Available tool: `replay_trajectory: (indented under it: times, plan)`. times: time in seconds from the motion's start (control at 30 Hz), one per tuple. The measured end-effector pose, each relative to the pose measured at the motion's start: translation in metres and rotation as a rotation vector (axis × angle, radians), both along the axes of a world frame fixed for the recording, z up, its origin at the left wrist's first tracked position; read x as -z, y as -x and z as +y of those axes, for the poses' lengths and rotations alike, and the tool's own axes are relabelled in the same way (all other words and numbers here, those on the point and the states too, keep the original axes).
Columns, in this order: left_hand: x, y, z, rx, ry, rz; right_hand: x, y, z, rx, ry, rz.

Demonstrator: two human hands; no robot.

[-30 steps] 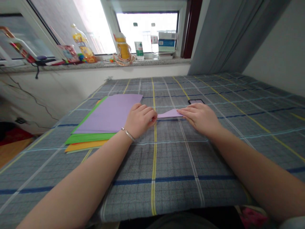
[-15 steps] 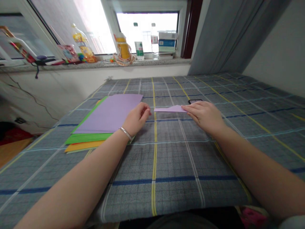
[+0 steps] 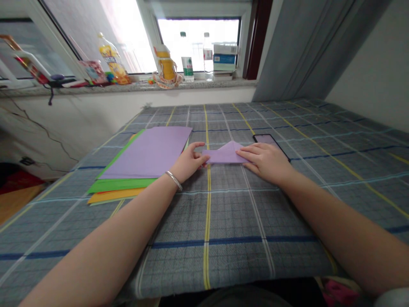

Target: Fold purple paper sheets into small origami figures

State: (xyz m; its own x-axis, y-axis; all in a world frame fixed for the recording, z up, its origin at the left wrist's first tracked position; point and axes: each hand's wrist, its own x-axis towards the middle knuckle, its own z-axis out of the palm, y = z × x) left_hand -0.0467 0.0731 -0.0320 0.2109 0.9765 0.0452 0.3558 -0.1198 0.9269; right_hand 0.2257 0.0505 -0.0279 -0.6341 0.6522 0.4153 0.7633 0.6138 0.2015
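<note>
A folded sheet of purple paper (image 3: 225,154), with a low peak along its far side and a straight near edge, lies between my two hands on the checked cloth. Its left end is between the thumb and fingers of my left hand (image 3: 190,161), whose index finger sticks out above it. My right hand (image 3: 266,161) lies over the paper's right part, fingers together and thumb at the near edge, so that end is hidden. Just behind my right hand is a black-edged phone (image 3: 271,138), partly covered by it.
Left of my hands lies a stack of coloured paper, with a purple sheet (image 3: 147,151) on top and green sheets (image 3: 124,186) and orange sheets (image 3: 111,197) beneath. Bottles, a yellow cup (image 3: 166,66) and boxes (image 3: 224,59) stand on the windowsill (image 3: 140,88) at the back.
The folded paper has come nearer and now shows more of its peaked face. My left hand has moved right onto its left end. My right hand has shifted nearer and left, uncovering more of the phone.
</note>
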Motion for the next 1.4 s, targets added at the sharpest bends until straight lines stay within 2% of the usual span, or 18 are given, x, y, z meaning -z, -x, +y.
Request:
replay_trajectory:
  times: [0.1,0.2,0.3,0.4,0.47,0.6,0.7,0.83,0.93,1.03,1.2,1.4]
  plan:
    - [0.001,0.003,0.002,0.024,-0.02,-0.002,0.001,0.001,0.0,0.062,0.011,0.001]
    - [0.001,0.004,0.003,0.015,-0.094,0.094,0.002,0.0,-0.001,0.142,0.007,0.012]
    - [0.004,0.005,0.006,-0.079,-0.231,0.184,0.003,-0.001,-0.001,0.196,0.005,0.04]
    - [0.007,0.004,0.008,-0.188,-0.377,0.19,0.002,-0.001,-0.002,0.196,0.035,0.049]
    - [0.008,0.004,0.006,-0.199,-0.482,0.226,0.002,0.0,-0.003,0.177,0.074,0.048]
    - [0.004,0.002,-0.003,-0.026,-0.707,0.415,0.003,0.003,-0.003,0.138,0.168,0.026]
    - [0.002,-0.003,-0.011,0.124,-0.791,0.552,0.003,0.004,-0.004,0.173,0.218,-0.042]
    - [0.003,-0.008,-0.016,0.341,-0.813,0.675,0.002,0.004,-0.004,0.219,0.295,-0.066]
    - [0.007,-0.01,-0.016,0.477,-0.753,0.745,0.0,0.001,-0.003,0.194,0.336,-0.048]
    - [0.009,-0.012,-0.017,0.481,-0.676,0.8,-0.002,-0.004,-0.001,0.195,0.352,-0.029]
    - [0.007,-0.018,-0.022,0.428,-0.635,0.868,-0.004,-0.004,-0.001,0.376,0.335,0.089]
    - [0.007,-0.026,-0.028,0.45,-0.639,0.813,-0.008,0.004,-0.009,0.424,0.332,0.135]
